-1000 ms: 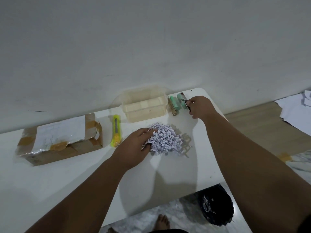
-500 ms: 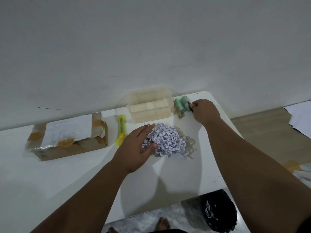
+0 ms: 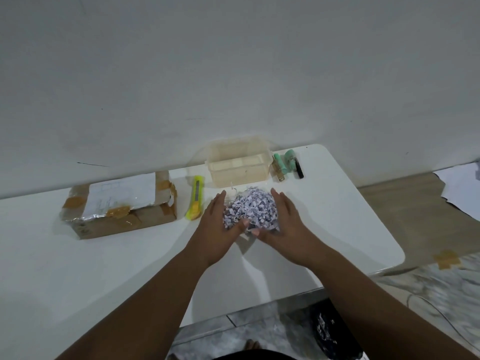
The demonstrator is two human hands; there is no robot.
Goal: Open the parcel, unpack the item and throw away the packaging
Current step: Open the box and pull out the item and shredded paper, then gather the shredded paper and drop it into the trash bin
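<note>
A heap of shredded white-and-purple paper filling (image 3: 250,207) lies on the white table (image 3: 78,268). My left hand (image 3: 218,229) cups its left side and my right hand (image 3: 283,227) cups its right side, thumbs meeting at the near edge. Behind the heap stands a clear plastic container (image 3: 237,165). To its right lie two green cylinders (image 3: 284,162), a small brown piece (image 3: 278,174) and a black item (image 3: 299,168). The taped cardboard parcel box (image 3: 122,206) sits at the left, flap loose.
A yellow utility knife (image 3: 196,201) lies between the box and the paper heap. A black bin bag (image 3: 330,333) sits on the floor below the table's near right edge. White sheets (image 3: 459,188) lie on the floor at the right. A wall runs behind the table.
My right hand let go of the items beside the container and came back to the paper heap. Both hands now close around the heap from either side.
</note>
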